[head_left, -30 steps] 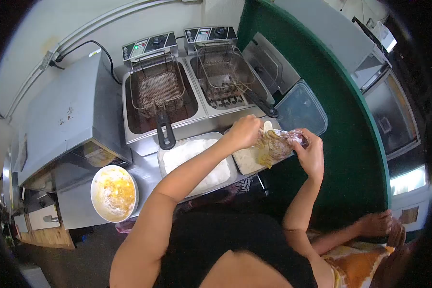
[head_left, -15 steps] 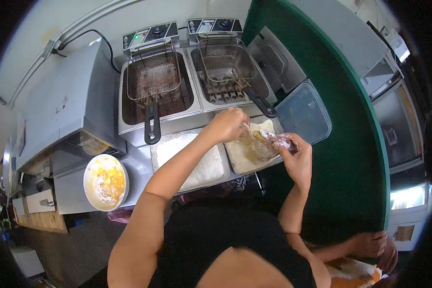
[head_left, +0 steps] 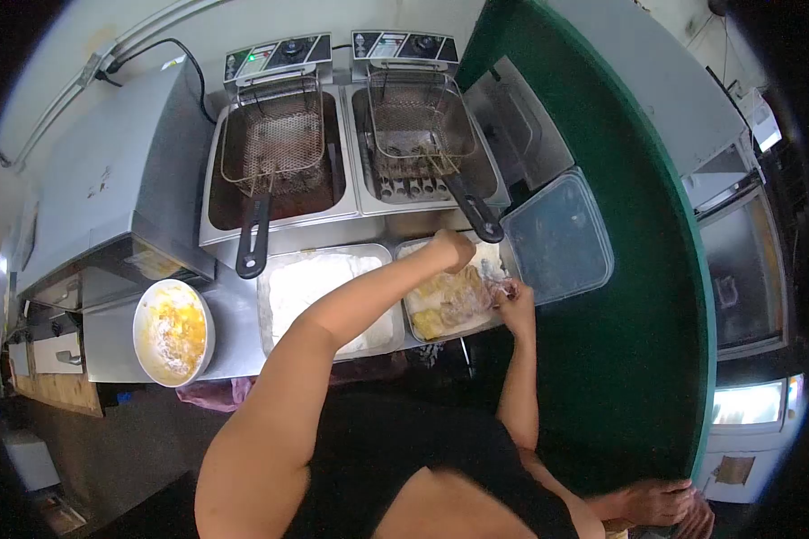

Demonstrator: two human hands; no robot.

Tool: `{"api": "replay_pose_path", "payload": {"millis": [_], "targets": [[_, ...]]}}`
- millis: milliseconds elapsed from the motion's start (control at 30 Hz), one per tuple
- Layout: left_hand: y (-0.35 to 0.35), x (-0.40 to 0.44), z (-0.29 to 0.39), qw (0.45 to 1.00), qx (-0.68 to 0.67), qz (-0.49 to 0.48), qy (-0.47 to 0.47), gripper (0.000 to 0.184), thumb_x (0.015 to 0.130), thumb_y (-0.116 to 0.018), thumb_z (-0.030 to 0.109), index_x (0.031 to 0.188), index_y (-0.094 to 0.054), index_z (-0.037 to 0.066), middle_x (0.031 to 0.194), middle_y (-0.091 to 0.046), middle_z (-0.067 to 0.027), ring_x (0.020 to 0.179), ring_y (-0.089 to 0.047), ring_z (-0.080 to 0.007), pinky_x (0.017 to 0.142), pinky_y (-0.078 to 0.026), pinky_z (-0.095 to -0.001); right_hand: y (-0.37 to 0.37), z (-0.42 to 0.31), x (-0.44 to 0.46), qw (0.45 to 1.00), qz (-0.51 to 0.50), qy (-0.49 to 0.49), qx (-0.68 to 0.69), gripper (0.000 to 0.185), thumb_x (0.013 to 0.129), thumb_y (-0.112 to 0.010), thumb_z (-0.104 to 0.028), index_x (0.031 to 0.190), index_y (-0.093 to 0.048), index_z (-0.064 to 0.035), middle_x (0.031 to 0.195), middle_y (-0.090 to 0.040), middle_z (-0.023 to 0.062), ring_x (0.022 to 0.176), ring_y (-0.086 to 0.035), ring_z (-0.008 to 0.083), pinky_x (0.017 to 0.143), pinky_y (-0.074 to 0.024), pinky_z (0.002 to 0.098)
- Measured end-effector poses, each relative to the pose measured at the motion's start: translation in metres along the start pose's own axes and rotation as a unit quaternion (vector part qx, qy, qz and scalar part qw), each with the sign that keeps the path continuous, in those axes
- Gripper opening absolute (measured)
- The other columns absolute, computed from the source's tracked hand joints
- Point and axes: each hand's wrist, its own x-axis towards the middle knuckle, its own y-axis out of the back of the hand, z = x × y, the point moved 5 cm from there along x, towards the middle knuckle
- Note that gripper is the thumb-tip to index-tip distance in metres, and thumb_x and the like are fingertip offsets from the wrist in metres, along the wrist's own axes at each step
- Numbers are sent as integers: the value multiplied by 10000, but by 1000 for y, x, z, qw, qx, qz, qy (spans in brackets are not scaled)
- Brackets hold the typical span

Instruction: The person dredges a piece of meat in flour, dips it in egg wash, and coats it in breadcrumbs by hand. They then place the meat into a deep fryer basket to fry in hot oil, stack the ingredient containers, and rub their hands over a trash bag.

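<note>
Over the right-hand metal tray (head_left: 411,321), my right hand (head_left: 516,310) pinches the right end of a pale, flour-dusted piece of raw meat (head_left: 466,301) that looks like chicken. The meat lies low in the tray, on white flour. At the tray's far side is my left hand (head_left: 456,251), its fingers curled closed; whatever is in them is hidden. To the left, partly behind my left forearm, sits a second tray of white flour (head_left: 319,283).
Two fryers hold wire baskets with black handles (head_left: 253,238) (head_left: 476,211) jutting toward me. A white bowl (head_left: 208,346) with yellow, floury mix stands left. A clear plastic lid (head_left: 562,238) leans by a green partition (head_left: 638,296). Another person's hands (head_left: 665,503) show lower right.
The meat, stretched between both hands before, now lies lower and flatter in the tray. My right hand has moved in and down, still gripping its end. The view has shifted slightly.
</note>
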Motion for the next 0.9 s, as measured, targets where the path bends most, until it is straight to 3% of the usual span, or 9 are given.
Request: {"api": "replay_pose_path", "payload": {"millis": [67,167,267,367,467,567,667,767,900], "targets": [[-16,22,-1,999,22,-18,-44,186,712,-575,70,869,-657,16,872,-645,-176,867,-627,-332,741,-505,-404,3,-5,1,999,-13,-19,-40,223,722,-612,-64,922,-599,34,820,-639,168,744,-627,261,684,-472,359],[-19,31,2,996,-52,51,-56,234,710,-568,65,936,-626,48,868,-629,-180,862,-615,-352,740,-500,-412,11,-34,-5,972,20,-35,-229,231,735,-613,-85,947,-610,7,895,-631,204,857,-612,356,734,-468,424],[-13,19,2,980,-156,118,-44,272,695,-571,61,966,-585,81,887,-610,-182,886,-597,-369,768,-481,-430,10,-20,-1,948,-18,-62,-312,266,739,-624,-119,984,-613,-16,963,-610,223,928,-566,412,786,-450,473],[-8,-1,-6,958,-241,150,-31,282,705,-578,79,987,-574,101,977,-588,-188,943,-572,-371,813,-455,-447,11,-32,-1,937,20,-46,-346,249,731,-637,-88,947,-608,32,911,-612,238,881,-580,399,773,-457,453],[-5,-33,-15,984,-123,122,48,207,702,-577,61,907,-600,44,991,-586,-188,949,-584,-338,769,-481,-421,1,-49,8,947,34,101,-302,287,713,-605,-78,989,-599,2,990,-592,235,976,-539,394,857,-419,471],[-43,-65,-19,969,-81,234,-17,191,732,-564,101,912,-612,61,1012,-575,-174,969,-567,-359,787,-478,-413,-24,-58,20,964,-57,118,-230,321,710,-583,-40,1028,-589,5,992,-583,241,978,-528,391,886,-408,450],[-41,-83,-7,933,-96,346,-6,185,764,-547,139,913,-616,53,1038,-569,-153,1002,-546,-353,817,-469,-401,-54,-48,38,961,-82,180,-192,355,720,-561,-14,1074,-577,4,1026,-564,239,987,-515,391,904,-404,427],[-57,-65,-6,966,17,258,-3,195,765,-548,156,900,-617,35,1069,-561,-125,1042,-527,-297,832,-464,-376,-67,-60,36,960,-109,201,-164,353,725,-560,0,1077,-574,25,1054,-553,214,1049,-499,366,907,-406,393],[-56,-64,-9,947,-20,320,-29,197,765,-542,159,880,-613,16,1030,-565,-133,987,-548,-271,806,-463,-376,-69,-56,38,959,-121,183,-181,362,702,-555,12,1063,-591,10,1057,-542,219,1052,-490,367,904,-410,393]]}}
